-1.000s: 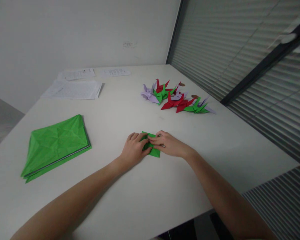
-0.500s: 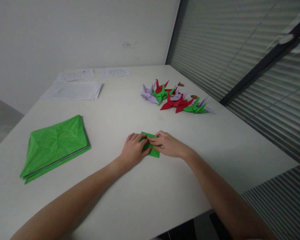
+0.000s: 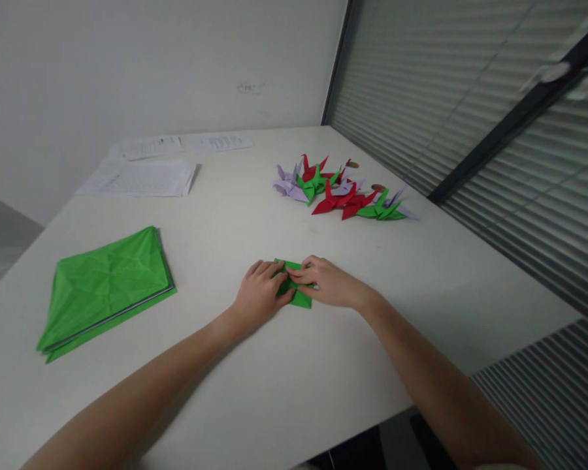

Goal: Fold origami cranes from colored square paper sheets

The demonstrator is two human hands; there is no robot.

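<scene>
A small folded piece of green origami paper (image 3: 302, 300) lies on the white table in front of me. My left hand (image 3: 261, 288) grips its left side, thumb and fingers pressed onto it. From the right, my right hand (image 3: 327, 282) holds the same paper, its fingertips meeting those of the left hand near the middle. The fingers cover much of the paper, so its folds are mostly hidden. Both hands rest low, close to the tabletop.
Folded paper cranes (image 3: 343, 197) in red, green and purple sit in a group at the back right. On the left lies a flat stack of large green paper (image 3: 110, 277). Printed sheets (image 3: 144, 177) lie at the back left. Window blinds (image 3: 421, 98) border the table's right side.
Both hands keep nearly the same place on the green paper. The whole view has shifted very slightly.
</scene>
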